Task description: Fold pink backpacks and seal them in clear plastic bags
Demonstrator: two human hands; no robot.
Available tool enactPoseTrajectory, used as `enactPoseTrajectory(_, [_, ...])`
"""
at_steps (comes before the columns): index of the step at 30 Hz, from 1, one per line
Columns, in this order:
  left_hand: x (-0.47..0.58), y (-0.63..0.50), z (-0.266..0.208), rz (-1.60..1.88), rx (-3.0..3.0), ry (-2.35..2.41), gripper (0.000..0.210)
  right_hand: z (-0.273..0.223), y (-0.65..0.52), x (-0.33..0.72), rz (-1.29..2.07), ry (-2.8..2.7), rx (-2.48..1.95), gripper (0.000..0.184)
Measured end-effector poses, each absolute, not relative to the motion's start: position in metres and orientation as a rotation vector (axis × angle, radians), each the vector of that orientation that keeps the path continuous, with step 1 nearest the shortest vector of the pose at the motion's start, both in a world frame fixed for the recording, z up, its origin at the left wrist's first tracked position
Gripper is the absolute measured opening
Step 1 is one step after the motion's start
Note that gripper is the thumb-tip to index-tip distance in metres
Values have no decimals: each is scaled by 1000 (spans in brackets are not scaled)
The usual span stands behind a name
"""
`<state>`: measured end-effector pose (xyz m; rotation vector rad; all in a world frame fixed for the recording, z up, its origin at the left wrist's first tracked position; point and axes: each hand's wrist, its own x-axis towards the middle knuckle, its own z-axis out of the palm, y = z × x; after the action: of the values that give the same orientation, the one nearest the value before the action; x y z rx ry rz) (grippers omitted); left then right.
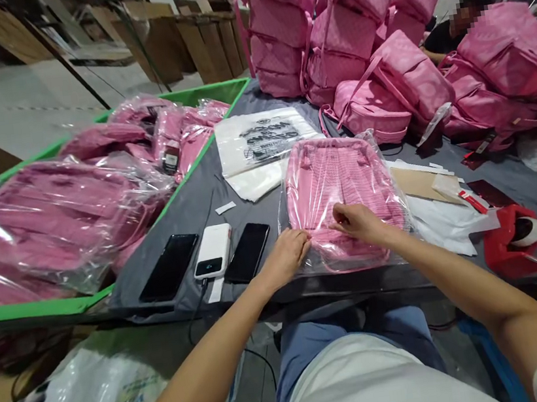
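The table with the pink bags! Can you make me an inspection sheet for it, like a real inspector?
Surface: grey cloth, wrinkled in places.
Things at the hands: pink backpack lying inside a clear plastic bag.
Clutter: two black phones, white power bank, printed white plastic, cardboard, red tape dispenser.
Hands: left hand at the plastic bag's left edge; right hand over the backpack, fingers curled. Whether either grips plastic: cannot tell.
Cables: dark cable from the power bank.
Surroundings: stacked pink backpacks, green-edged container of wrapped ones, another person behind bags.
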<state>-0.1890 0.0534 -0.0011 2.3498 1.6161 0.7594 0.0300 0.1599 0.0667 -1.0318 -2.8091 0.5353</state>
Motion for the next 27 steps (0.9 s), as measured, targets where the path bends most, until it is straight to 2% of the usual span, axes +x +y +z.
enactPoseTrajectory(3, [-190, 54, -1, 750, 2353, 1608, 26, 64, 135, 17, 569, -2916, -974, 18])
enactPoseTrajectory(6, [-189, 54, -1, 720, 2326, 1612, 26, 58, 127, -6, 531, -3081, -1123, 25])
enactPoseTrajectory(10, [-190, 55, 3, 691, 2272, 1634, 22, 53, 127, -19, 473, -3079, -1178, 46])
enactPoseTrajectory(12, [-194, 54, 9, 684, 2215, 1631, 22, 51, 123, -4, 495, -2919, -1128, 52])
enactPoseTrajectory(16, [-202, 52, 21, 828, 2059, 1674, 25, 46, 114, 68, 561, -2237, -1151, 46])
enactPoseTrajectory(19, [-201, 59, 19, 839, 2188, 1737, 46, 41, 108, 133, 488, -1836, -1278, 51])
enactPoseTrajectory(22, [-200, 68, 8, 600, 2329, 1727, 76, 37, 98, 186, 411, -1740, -1376, 49])
enactPoseTrajectory(25, [-214, 68, -1, 526, 2306, 1743, 78, 28, 82, 231, 315, -1711, -1524, 48])
enactPoseTrajectory(27, [-229, 63, -3, 648, 2146, 1775, 77, 17, 75, 256, 251, -1633, -1667, 48])
